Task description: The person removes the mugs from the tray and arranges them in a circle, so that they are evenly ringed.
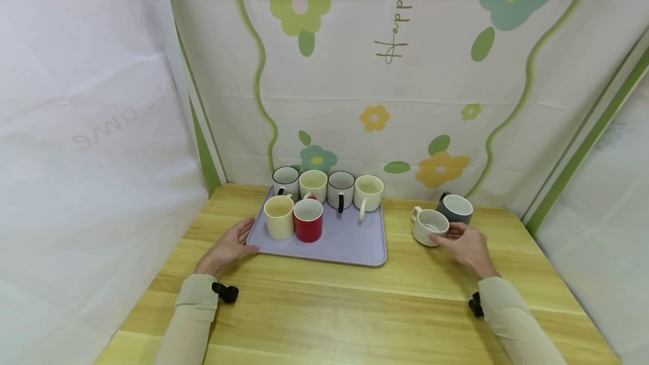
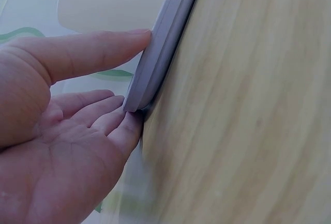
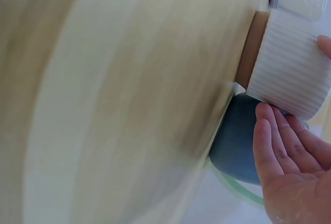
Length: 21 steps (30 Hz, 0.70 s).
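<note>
In the head view my right hand holds a white mug between thumb and fingers. The right wrist view shows the mug's ribbed side and brown base; whether it touches the table is unclear. A dark grey-blue mug stands right behind it, close to my fingers. At the table's left, my left hand holds the front-left corner of a lilac tray, thumb on the rim. On the tray's front row are a pale yellow mug and a red mug.
Along the tray's back stand two black-rimmed white mugs, a pale cream mug and another cream mug. Printed cloth hangs behind and on both sides of the wooden table.
</note>
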{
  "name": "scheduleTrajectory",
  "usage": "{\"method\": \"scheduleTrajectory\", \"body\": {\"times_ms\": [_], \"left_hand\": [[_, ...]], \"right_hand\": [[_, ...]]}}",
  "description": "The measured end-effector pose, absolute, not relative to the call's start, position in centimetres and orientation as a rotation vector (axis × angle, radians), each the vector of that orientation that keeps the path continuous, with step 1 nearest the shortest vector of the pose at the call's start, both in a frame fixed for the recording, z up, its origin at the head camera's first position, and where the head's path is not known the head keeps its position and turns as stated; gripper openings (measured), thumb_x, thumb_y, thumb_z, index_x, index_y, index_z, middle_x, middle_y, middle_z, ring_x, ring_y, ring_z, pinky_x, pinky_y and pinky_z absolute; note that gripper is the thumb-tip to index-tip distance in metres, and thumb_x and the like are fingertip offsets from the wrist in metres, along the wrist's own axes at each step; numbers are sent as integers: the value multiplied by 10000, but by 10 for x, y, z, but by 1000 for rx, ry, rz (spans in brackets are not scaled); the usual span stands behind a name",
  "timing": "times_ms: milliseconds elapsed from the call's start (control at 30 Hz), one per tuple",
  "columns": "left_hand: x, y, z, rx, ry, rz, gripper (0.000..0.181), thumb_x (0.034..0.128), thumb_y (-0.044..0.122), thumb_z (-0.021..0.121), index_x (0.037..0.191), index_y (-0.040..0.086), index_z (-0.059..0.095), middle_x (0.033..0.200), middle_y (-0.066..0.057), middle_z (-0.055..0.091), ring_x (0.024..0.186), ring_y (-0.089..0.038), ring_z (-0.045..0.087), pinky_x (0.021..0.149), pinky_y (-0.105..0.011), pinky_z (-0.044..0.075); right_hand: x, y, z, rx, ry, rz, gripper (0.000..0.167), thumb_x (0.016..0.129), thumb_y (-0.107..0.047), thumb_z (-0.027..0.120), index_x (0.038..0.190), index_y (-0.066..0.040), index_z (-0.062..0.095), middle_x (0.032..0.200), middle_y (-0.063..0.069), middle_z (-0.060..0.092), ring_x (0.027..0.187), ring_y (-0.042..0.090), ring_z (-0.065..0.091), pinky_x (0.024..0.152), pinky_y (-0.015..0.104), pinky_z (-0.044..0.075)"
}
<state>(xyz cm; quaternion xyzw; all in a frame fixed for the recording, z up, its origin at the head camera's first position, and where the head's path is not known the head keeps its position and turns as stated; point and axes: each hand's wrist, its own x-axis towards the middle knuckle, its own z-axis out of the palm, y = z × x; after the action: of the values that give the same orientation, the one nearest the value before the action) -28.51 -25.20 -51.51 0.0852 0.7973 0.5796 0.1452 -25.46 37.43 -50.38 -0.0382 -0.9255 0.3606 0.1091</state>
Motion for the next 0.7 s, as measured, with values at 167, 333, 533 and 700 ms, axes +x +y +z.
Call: {"method": "scheduleTrajectory", "body": {"times_ms": [167,333,533,700], "left_hand": [[-286,-253,-516,233,2306,1662,985,933,-47,738,1672,-52,88,1762,-270,74,1640,-450,93,1341,-550,181],[-285,-252,-514,245,2289,1678,986,933,-61,733,1670,-60,78,1758,-282,65,1638,-462,82,1340,-564,177],[-285,-251,-513,247,2292,1677,981,937,-64,725,1670,-60,73,1757,-285,59,1637,-464,77,1341,-562,172],[-284,-250,-513,230,2299,1667,976,943,-57,722,1672,-55,73,1759,-279,59,1638,-460,80,1341,-553,176]], "right_hand": [[-255,374,-503,-131,-2711,1052,738,842,-516,872,1282,46,689,1231,251,758,1136,391,753,751,63,520],[-256,374,-503,-138,-2700,1033,717,847,-517,867,1273,34,700,1215,236,769,1122,377,762,755,48,499],[-255,377,-498,-112,-2715,985,717,835,-531,872,1254,27,708,1183,225,782,1084,362,772,753,70,510],[-251,378,-480,-47,-2718,917,754,847,-523,864,1280,68,689,1221,273,754,1099,412,760,843,318,656]]}}
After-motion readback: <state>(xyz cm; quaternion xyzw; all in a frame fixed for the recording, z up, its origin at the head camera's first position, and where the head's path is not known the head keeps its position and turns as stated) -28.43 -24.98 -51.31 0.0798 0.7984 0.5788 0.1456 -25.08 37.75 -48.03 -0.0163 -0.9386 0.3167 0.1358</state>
